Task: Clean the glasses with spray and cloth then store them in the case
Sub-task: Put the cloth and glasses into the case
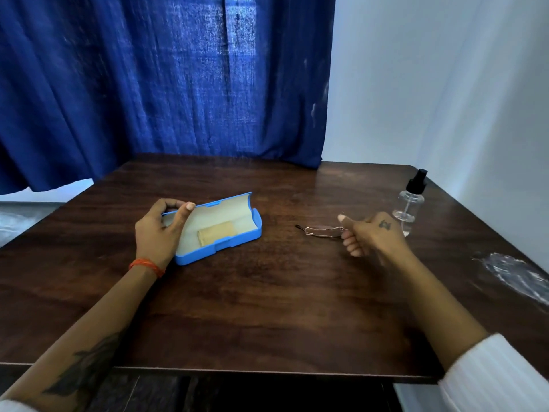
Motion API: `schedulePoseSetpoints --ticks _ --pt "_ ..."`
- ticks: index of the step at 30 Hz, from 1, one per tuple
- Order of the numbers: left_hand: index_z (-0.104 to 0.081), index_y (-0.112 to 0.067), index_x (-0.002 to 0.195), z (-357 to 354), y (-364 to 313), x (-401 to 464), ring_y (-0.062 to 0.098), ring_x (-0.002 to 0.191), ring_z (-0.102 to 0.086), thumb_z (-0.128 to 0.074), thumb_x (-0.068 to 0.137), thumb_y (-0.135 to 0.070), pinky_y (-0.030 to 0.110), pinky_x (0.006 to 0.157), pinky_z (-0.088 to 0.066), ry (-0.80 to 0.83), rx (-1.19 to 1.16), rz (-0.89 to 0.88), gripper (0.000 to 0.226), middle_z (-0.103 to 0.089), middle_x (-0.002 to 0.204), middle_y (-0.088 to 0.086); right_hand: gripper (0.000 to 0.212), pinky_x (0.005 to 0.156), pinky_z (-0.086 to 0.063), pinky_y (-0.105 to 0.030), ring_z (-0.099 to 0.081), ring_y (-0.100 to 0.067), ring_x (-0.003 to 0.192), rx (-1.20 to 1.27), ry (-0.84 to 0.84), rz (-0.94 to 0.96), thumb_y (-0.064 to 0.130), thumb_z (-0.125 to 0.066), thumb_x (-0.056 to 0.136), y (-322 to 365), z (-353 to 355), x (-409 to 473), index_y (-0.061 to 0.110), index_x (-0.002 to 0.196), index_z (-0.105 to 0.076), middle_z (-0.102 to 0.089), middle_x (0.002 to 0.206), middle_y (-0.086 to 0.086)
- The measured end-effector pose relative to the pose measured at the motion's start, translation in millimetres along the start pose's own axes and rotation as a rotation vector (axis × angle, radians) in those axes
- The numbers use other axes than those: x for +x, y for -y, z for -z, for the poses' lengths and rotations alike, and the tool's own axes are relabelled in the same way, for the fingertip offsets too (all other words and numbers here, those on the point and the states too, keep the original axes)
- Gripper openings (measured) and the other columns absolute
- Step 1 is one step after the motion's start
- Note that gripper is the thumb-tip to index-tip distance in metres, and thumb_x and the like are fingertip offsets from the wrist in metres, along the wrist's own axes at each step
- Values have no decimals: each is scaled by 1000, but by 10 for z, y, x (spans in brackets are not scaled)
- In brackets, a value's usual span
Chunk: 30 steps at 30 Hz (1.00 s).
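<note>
A blue glasses case (237, 236) lies open on the dark wooden table (267, 307), left of centre, showing a cream lining. A folded yellowish cloth (216, 234) rests inside it. My left hand (159, 230) grips the raised lid at its left end. The thin-framed glasses (322, 231) are folded and held just above the table right of centre, with my right hand (370, 234) closed on their right end. A clear spray bottle (409, 203) with a black pump stands upright behind my right hand.
A blue curtain (166, 84) hangs behind the table's far edge and a white wall (445, 84) rises at the right. A whitish smear (514, 275) marks the table near its right edge.
</note>
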<state>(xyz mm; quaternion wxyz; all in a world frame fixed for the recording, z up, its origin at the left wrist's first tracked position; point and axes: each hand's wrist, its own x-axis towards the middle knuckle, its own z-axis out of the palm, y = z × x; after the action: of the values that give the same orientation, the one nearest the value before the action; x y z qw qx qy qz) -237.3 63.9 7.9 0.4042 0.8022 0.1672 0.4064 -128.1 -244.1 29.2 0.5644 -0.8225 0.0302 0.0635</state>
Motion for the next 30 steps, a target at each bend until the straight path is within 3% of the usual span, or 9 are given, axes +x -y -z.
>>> schedulePoseSetpoints --ticks 3,8,15,19,22,26,30 --pt "-62 -12 87 1 4 0 -2 73 -54 -61 86 -27 -2 65 -34 -19 1 -9 15 -60 89 -1 50 40 -51 -24 -57 -19 40 16 -59 -6 42 -65 83 -21 -91 12 -3 60 -61 -61 54 -14" --pt "-62 -10 90 1 -2 -6 12 85 -53 -60 86 -28 3 66 -35 -5 -4 -14 19 -60 90 -1 57 66 -59 -37 -65 -19 43 -235 -230 6 54 -60 81 -25 -233 56 5 51 -64 -65 46 -7" --pt "-62 -12 88 15 -6 -22 11 86 -53 -61 85 -29 10 69 -36 12 -33 -18 17 -61 90 -2 22 71 -59 -38 -67 -19 49 -215 -281 5 27 -58 76 4 -245 93 11 64 -68 -66 48 -6" --pt "-62 -11 88 10 -12 -19 11 86 -53 -62 85 -28 12 67 -38 14 -51 -10 17 -61 91 -2 8 61 -55 -33 -60 -21 55 -1 -189 -2 11 -69 71 -71 -172 118 9 68 -62 -63 62 -7" --pt "-62 -11 88 12 0 -12 11 86 -53 -62 85 -29 18 71 -38 19 -67 2 18 -62 91 -2 12 63 -49 -34 -55 -22 56 -63 -152 69 18 -74 67 -18 -148 110 16 57 -67 -62 61 -5" --pt "-63 -11 86 13 11 -5 6 78 -52 -63 85 -27 1 63 -36 10 -80 8 16 -62 88 -2 17 68 -48 -30 -57 -14 63 -116 -20 256 18 -73 77 201 -186 -19 24 63 -68 -67 68 0" --pt "-63 -13 85 10 37 8 5 75 -54 -63 84 -28 3 65 -38 11 -94 14 16 -61 86 -3 10 59 -47 -21 -60 -8 66 -160 143 449 16 -73 78 441 -269 -116 25 74 -70 -70 75 1"
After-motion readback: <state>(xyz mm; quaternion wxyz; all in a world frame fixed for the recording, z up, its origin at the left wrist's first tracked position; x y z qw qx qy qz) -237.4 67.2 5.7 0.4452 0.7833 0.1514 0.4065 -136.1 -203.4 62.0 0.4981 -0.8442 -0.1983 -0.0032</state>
